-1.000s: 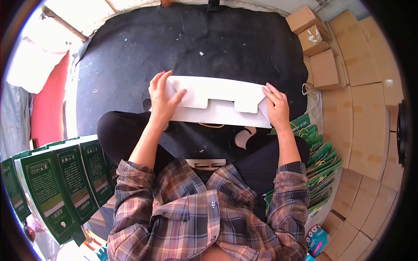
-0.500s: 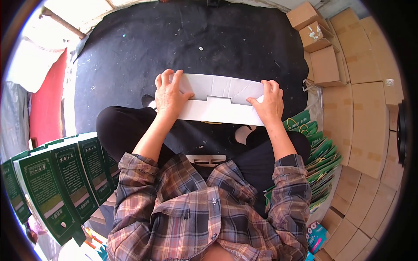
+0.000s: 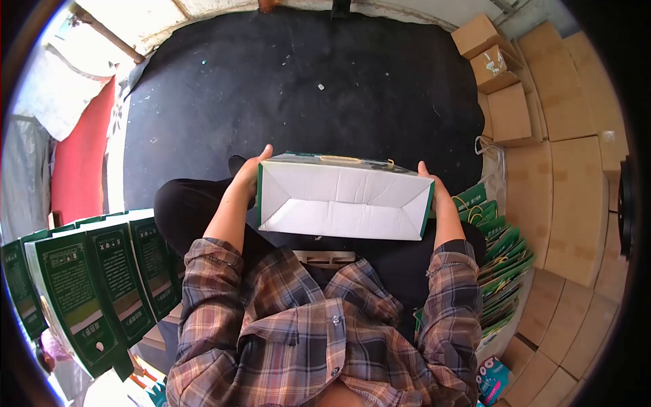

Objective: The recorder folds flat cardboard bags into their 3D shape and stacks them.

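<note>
Between my two hands is a green carton with a yellow cord handle along its far upper edge. A white end of it faces me, with diagonal creases running in from its corners. My left hand presses against the left side, thumb pointing up and away. On the opposite side my right hand grips in the same way. The carton hides most fingers of both hands. It is held above my lap, over my crossed legs in black trousers.
A row of green printed cartons stands at my left. Flattened green bags with yellow cords are stacked at my right. Brown cardboard boxes line the right side. A black sheet covers the floor ahead.
The carton has been turned: the white tabbed flaps seen before are out of sight, and a creased white end now faces me. Both hands have shifted to its sides and slightly nearer.
</note>
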Tool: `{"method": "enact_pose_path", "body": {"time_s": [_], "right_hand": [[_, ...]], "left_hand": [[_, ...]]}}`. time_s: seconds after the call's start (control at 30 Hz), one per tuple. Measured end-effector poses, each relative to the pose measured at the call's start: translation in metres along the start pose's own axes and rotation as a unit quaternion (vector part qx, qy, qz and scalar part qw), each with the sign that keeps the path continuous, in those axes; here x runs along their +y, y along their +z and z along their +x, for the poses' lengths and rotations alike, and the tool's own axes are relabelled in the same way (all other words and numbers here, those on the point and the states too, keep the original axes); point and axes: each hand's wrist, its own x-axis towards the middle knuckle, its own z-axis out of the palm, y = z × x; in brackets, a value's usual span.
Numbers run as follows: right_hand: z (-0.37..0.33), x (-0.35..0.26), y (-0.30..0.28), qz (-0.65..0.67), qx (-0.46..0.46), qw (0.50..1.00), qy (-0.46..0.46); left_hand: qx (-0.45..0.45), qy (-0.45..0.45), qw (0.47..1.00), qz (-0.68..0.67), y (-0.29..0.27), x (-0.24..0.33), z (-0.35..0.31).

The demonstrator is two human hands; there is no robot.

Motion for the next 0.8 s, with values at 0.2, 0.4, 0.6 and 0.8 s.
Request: {"method": "enact_pose_path", "body": {"time_s": [0.2, 0.4, 0.6, 0.8], "right_hand": [[-0.05, -0.033, -0.001, 0.059, -0.032, 0.99, -0.123], [-0.068, -0.045, 0.007, 0.115, 0.001, 0.98, -0.161], [-0.039, -0.011, 0.019, 0.077, -0.043, 0.987, -0.134], [-0.034, -0.007, 0.025, -0.046, -0.042, 0.996, -0.062]], "left_hand": [[-0.019, 0.085, 0.996, 0.02, 0.012, 0.03, -0.052], [0.009, 0.142, 0.989, -0.037, 0.014, 0.031, -0.058], [0.087, 0.104, 0.991, -0.007, 0.004, 0.013, -0.036], [0.121, 0.069, 0.987, 0.079, -0.017, -0.007, -0.014]]}}
